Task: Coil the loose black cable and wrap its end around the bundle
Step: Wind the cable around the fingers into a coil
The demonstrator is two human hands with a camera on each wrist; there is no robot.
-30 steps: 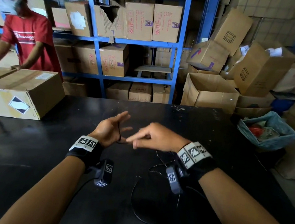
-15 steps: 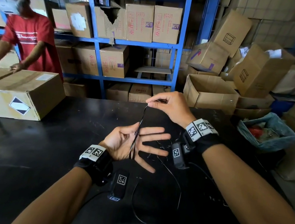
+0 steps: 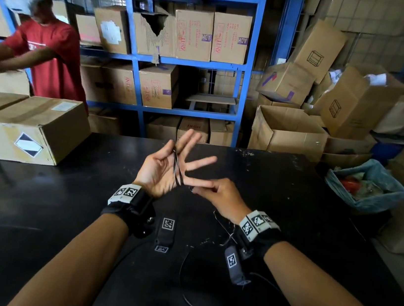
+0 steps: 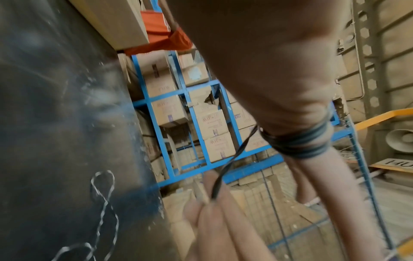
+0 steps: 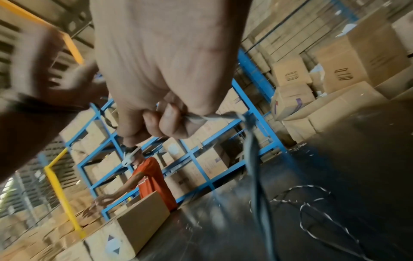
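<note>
Black cable (image 3: 177, 167) at frame centre, several turns looped round the splayed left hand (image 3: 164, 171), free strand pinched in the right hand (image 3: 218, 196), slack (image 3: 196, 305) lower down on the table (image 3: 30, 219) uncoiled, end-wrap undone.

Dim, even warehouse light; wrist views seemingly motion-blurred, edges warped.

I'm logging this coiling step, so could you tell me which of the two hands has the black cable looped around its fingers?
The left hand: the black cable loops its spread fingers, while the right hand only pinches the strand.
</note>
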